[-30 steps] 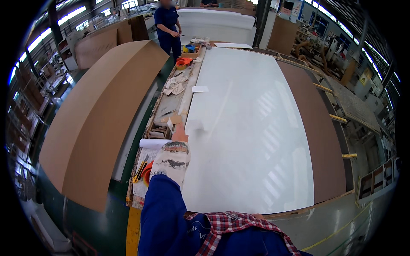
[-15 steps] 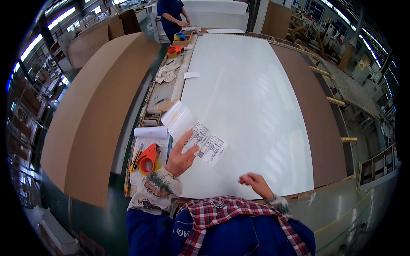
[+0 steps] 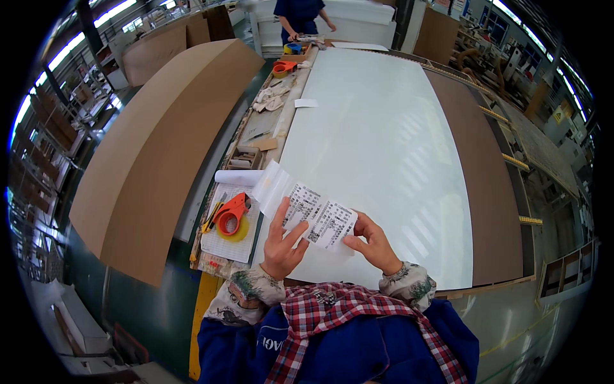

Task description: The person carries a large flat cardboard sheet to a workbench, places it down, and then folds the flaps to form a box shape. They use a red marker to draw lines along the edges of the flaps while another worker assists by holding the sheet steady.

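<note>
White label strip, printed with blocks of dark code marks, is held up over the near edge of the tabletop in the head view. The left hand pins its lower left part, thumb on the near side and fingers spread up across the printed face. The right hand pinches the right end between thumb and fingertips. Both hands are closed on the strip; neither is free.

Compared with half a second earlier, the right hand, then lying apart from the strip near the tabletop edge, has come up and taken the right end. The strip now sits flatter and squarer to the camera. A second earlier only the left arm was out, reaching toward the side ledge. Judgement: the strip has passed from fetching to two-handed handling.

Alongside, on the ledge at the left: an orange tape dispenser lying on a printed sheet, a white paper roll just beyond it, and rags further off. A brown board leans at far left. Another person in blue stands at the far end.
</note>
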Tool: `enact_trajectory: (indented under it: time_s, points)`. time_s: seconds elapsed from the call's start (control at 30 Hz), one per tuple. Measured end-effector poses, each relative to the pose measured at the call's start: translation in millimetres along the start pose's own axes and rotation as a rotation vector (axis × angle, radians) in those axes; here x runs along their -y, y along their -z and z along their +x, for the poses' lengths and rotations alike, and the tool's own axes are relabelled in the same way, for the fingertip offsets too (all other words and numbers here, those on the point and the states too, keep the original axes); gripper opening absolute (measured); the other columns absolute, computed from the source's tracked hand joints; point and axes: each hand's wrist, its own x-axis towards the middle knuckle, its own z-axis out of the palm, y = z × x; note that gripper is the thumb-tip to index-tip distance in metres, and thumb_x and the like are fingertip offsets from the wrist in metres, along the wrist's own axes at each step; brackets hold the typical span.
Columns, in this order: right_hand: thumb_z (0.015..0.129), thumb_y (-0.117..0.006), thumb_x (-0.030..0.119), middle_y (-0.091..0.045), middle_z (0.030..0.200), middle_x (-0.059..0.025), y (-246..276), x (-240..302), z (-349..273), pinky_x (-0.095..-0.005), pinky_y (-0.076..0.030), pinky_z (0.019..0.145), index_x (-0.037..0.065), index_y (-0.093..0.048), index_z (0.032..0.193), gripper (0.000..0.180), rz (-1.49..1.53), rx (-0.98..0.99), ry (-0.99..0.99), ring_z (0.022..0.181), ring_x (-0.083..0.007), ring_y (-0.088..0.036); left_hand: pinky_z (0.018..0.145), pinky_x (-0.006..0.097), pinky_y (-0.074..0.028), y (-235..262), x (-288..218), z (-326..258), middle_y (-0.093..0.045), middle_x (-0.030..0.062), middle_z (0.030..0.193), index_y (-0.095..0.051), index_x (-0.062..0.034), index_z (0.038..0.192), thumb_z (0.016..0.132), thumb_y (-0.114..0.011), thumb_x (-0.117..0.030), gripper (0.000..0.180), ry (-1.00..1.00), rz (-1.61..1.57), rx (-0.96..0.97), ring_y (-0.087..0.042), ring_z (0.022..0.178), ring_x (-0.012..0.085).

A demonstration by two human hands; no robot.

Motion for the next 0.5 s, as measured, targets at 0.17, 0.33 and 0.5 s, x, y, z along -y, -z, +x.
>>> enact_trajectory:
  time_s: [0.17,0.33,0.5]
  points:
    - [0.081,-0.066,0.020,-0.057,0.093,-0.0031,-1,-4,3,-0.0255,-0.044,0.077,0.002,-0.053,0.115,0.041,-0.051,0.010,0.051,0.081,-0.0103,-0.054,0.079,0.033,-0.050,0,-2,-11,-0.034,0.0270,0.133,-0.062,0.0006,0.098,0.065,-0.064,0.006,0.034,0.074,0.044,-0.001,-0.047,0.116,0.0373]
    - [0.081,-0.064,0.014,-0.057,0.100,-0.0066,-4,-8,7,-0.0251,-0.045,0.074,0.001,-0.050,0.117,0.041,-0.047,-0.203,0.012,0.080,-0.0108,-0.054,0.068,0.032,-0.050,5,10,-30,-0.057,0.0169,0.110,-0.062,-0.0014,0.100,0.067,-0.065,0.000,0.032,0.100,0.316,0.085,-0.060,0.089,0.0295]
    - [0.083,-0.060,0.012,-0.055,0.110,-0.0100,-1,-23,8,-0.0260,-0.045,0.072,0.001,-0.043,0.123,0.045,-0.025,-0.361,-0.011,0.080,-0.0120,-0.056,0.051,0.036,-0.038,43,48,-15,-0.052,0.0046,0.065,-0.062,-0.0073,0.084,0.072,-0.064,-0.007,0.013,-0.050,0.922,-0.075,-0.049,0.053,0.0240]
